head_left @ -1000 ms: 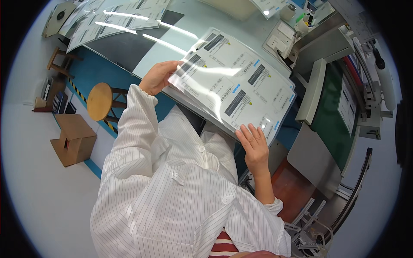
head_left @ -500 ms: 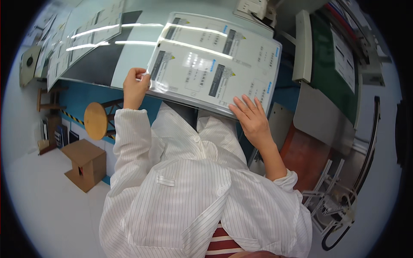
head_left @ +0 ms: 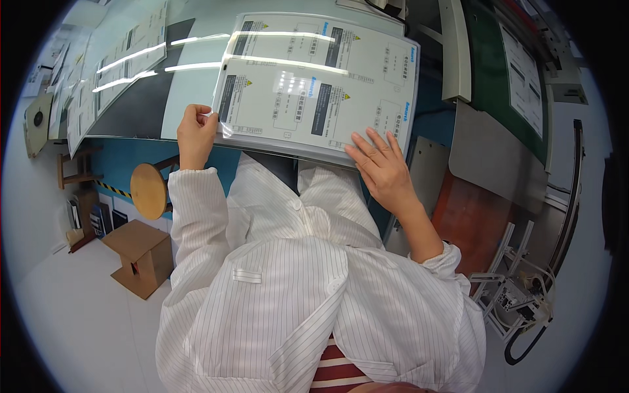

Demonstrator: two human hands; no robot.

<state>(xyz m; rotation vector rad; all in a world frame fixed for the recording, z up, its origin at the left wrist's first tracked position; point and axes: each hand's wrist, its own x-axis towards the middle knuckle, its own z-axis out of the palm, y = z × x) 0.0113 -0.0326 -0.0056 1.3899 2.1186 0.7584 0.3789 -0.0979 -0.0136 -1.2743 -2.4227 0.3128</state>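
Observation:
A stack of glossy printed sheets (head_left: 262,85) lies on the glass-topped table before me, pale grey with dark text blocks, yellow warning triangles and blue lettering. At its near left edge, my left hand (head_left: 197,137) is closed, thumb and fingertips pinching the edge of the top printed sheet; the exact grip is partly hidden by the fingers. My right hand (head_left: 383,167) rests on the near right corner, fingers stretched out and slightly spread over the sheet, gripping nothing.
More printed sheets (head_left: 124,65) lie at the left beside a dark mat (head_left: 141,105). On my right stands a machine with a green bed (head_left: 504,85) and a grey metal plate (head_left: 498,157). A round stool (head_left: 149,191) and a cardboard box (head_left: 141,252) are below left.
The view has shifted slightly, moving the stack up and left in the picture. Glare at the sheet's near left corner has lessened, and it looks flatter there. Both hands keep similar places on the stack.

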